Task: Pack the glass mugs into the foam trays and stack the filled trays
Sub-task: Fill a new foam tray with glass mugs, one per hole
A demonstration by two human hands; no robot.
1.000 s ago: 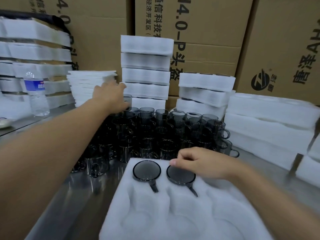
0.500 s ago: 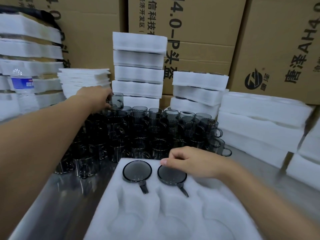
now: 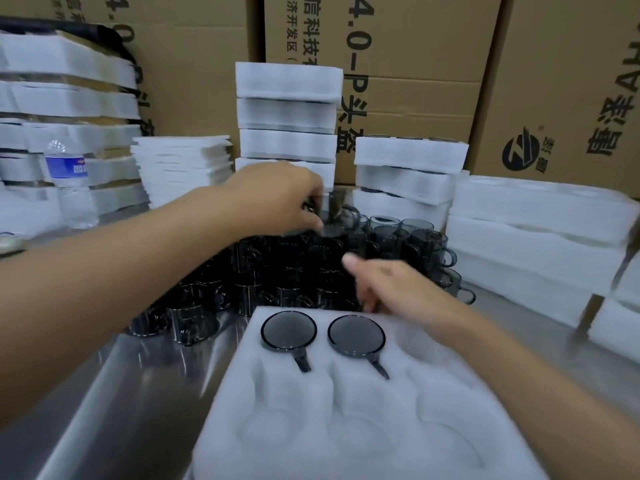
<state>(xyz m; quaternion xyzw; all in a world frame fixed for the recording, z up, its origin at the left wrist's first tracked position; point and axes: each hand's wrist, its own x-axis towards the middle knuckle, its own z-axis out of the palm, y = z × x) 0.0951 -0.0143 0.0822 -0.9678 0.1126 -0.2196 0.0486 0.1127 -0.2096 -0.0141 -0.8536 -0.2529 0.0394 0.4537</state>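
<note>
A white foam tray [image 3: 346, 427] lies in front of me with two smoked-glass mugs [image 3: 288, 330] [image 3: 356, 336] seated in its far pockets, handles toward me. Behind it stands a dense cluster of several dark glass mugs [image 3: 277, 268] on the steel table. My left hand [image 3: 277, 199] grips one mug [image 3: 337, 213], lifted and tilted above the cluster. My right hand [image 3: 388, 285] hovers at the tray's far edge over the cluster, fingers loosely spread, holding nothing.
Stacks of filled foam trays [image 3: 287, 112] [image 3: 408, 174] stand behind the mugs, with more foam at the right [image 3: 533, 237] and left [image 3: 65, 98]. A pile of thin foam sheets [image 3: 183, 164] and a water bottle [image 3: 69, 181] sit at the left. Cardboard boxes [image 3: 398, 39] form the back wall.
My left hand has lifted a mug from the back left of the cluster and carried it rightward. My right hand left the right tray mug and rose toward the cluster.
</note>
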